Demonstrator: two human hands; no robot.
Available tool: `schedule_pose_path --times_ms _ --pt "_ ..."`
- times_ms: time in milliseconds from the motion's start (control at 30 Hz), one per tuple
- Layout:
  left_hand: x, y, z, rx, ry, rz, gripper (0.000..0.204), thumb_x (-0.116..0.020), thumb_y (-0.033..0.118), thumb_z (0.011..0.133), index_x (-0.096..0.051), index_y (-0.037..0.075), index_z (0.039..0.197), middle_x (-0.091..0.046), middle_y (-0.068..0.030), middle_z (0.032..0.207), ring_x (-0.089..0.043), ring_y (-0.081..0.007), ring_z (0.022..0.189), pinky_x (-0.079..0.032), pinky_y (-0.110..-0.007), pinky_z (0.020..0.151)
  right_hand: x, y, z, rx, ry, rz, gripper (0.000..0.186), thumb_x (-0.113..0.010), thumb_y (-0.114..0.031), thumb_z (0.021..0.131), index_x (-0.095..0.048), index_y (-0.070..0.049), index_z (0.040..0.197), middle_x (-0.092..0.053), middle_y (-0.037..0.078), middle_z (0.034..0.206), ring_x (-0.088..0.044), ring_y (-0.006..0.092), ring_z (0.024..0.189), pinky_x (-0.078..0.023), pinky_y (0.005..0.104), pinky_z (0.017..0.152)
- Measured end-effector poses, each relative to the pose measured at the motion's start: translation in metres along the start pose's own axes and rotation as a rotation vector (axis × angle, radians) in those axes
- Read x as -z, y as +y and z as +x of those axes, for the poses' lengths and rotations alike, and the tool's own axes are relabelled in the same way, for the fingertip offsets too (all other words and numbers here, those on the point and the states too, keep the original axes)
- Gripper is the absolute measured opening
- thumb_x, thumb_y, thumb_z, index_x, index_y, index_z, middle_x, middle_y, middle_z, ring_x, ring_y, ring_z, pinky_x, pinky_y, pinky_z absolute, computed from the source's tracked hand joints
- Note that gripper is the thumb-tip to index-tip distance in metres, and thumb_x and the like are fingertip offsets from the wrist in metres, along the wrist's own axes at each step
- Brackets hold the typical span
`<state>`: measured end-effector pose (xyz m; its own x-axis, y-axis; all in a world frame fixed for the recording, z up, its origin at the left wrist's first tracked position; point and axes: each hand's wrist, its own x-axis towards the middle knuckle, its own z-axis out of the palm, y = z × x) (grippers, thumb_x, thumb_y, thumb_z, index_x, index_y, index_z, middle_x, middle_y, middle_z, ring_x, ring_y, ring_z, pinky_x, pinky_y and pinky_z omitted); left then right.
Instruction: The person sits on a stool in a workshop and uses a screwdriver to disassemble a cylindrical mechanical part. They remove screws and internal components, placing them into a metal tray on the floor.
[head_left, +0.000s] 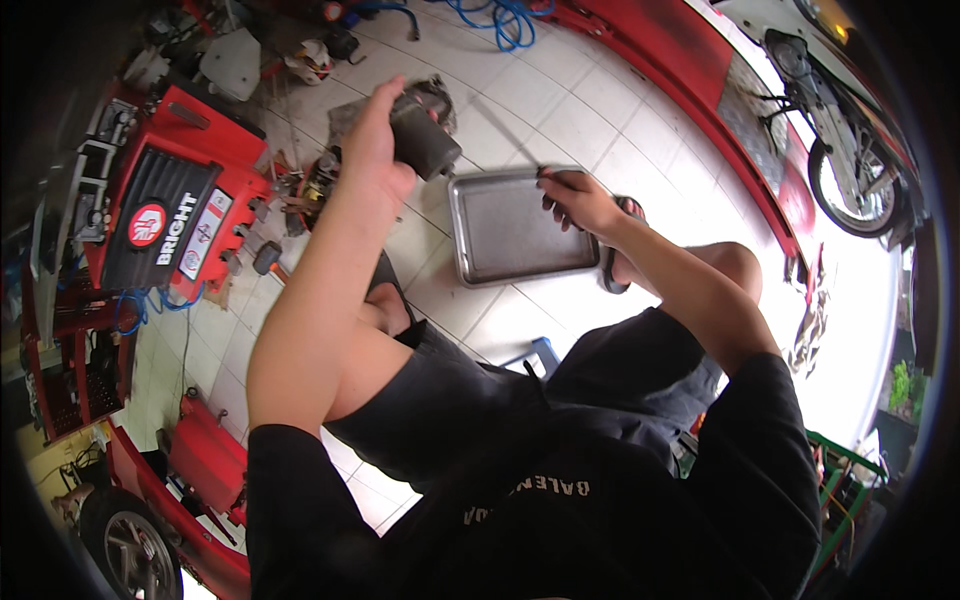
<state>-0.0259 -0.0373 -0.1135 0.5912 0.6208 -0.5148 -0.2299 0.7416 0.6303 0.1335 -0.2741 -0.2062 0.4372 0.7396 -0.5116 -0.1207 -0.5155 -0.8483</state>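
My left hand (pixel 372 140) reaches forward, closed on a dark grey cylindrical part (pixel 428 145) that is slightly blurred; its exact kind does not show. This part hangs over the tiles just beyond the tray's upper left corner. Over the upper right edge of the shallow metal tray (pixel 520 230) is my right hand (pixel 580 203), its fingers curled. A thin grey rod (pixel 512 145), smeared by motion, runs from these fingers away toward the cylindrical part. Behind my left hand lies a crumpled plastic bag (pixel 440 100), partly hidden.
Left stands a red and black machine (pixel 175 200), with loose tools and a hammer (pixel 268 260) beside it. Blue hose (pixel 510 30) coils at the back. A red platform edge (pixel 690 75) and a motorcycle wheel (pixel 850 185) are to the right. My feet flank the tray.
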Motion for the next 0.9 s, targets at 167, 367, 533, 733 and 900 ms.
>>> schedule_pose_path --times_ms 167,367,533,733,900 --pt "-0.002 0.011 -0.009 0.032 -0.068 -0.164 0.025 -0.069 0.031 0.092 -0.059 0.009 0.099 -0.064 -0.0089 0.093 -0.064 -0.0260 0.086 -0.054 -0.048 0.083 0.012 -0.069 -0.018 0.366 -0.271 0.188 0.041 -0.053 -0.026 0.106 -0.047 -0.002 0.139 -0.062 0.006 0.097 -0.060 0.0099 0.071 -0.048 0.0239 0.052" --pt "0.016 0.035 -0.003 -0.013 -0.225 -0.263 0.043 -0.064 0.041 0.095 -0.059 0.000 0.106 -0.062 -0.0121 0.101 -0.062 -0.0286 0.093 -0.053 -0.046 0.085 -0.016 -0.112 -0.066 0.273 -0.429 0.164 0.046 -0.045 -0.032 0.109 -0.042 -0.001 0.143 -0.059 0.005 0.089 -0.054 0.0093 0.054 -0.043 0.0240 0.044" --pt "0.018 0.039 0.003 -0.078 -0.213 -0.302 0.044 -0.059 0.041 0.096 -0.058 0.000 0.111 -0.062 -0.0179 0.112 -0.061 -0.0331 0.100 -0.050 -0.053 0.091 -0.008 -0.103 -0.092 0.413 -0.392 -0.135 0.039 -0.052 -0.022 0.106 -0.051 0.005 0.135 -0.057 0.006 0.069 -0.056 0.0126 0.055 -0.046 0.0297 0.054" --pt "0.008 0.032 -0.004 -0.062 -0.202 -0.298 0.042 -0.051 0.035 0.099 -0.057 -0.002 0.119 -0.061 -0.0217 0.116 -0.059 -0.0380 0.109 -0.045 -0.056 0.101 -0.007 -0.103 -0.101 0.420 -0.351 -0.157 0.036 -0.053 -0.020 0.105 -0.054 0.006 0.130 -0.062 0.012 0.067 -0.062 0.0177 0.054 -0.048 0.0330 0.054" --pt "0.005 0.019 0.002 -0.107 -0.147 -0.176 0.042 -0.048 0.033 0.102 -0.056 -0.004 0.120 -0.061 -0.0228 0.118 -0.058 -0.0388 0.111 -0.044 -0.056 0.103 -0.002 -0.107 -0.103 0.428 -0.373 -0.221 0.036 -0.052 -0.016 0.105 -0.053 0.009 0.131 -0.060 0.011 0.066 -0.060 0.0161 0.053 -0.049 0.0317 0.053"
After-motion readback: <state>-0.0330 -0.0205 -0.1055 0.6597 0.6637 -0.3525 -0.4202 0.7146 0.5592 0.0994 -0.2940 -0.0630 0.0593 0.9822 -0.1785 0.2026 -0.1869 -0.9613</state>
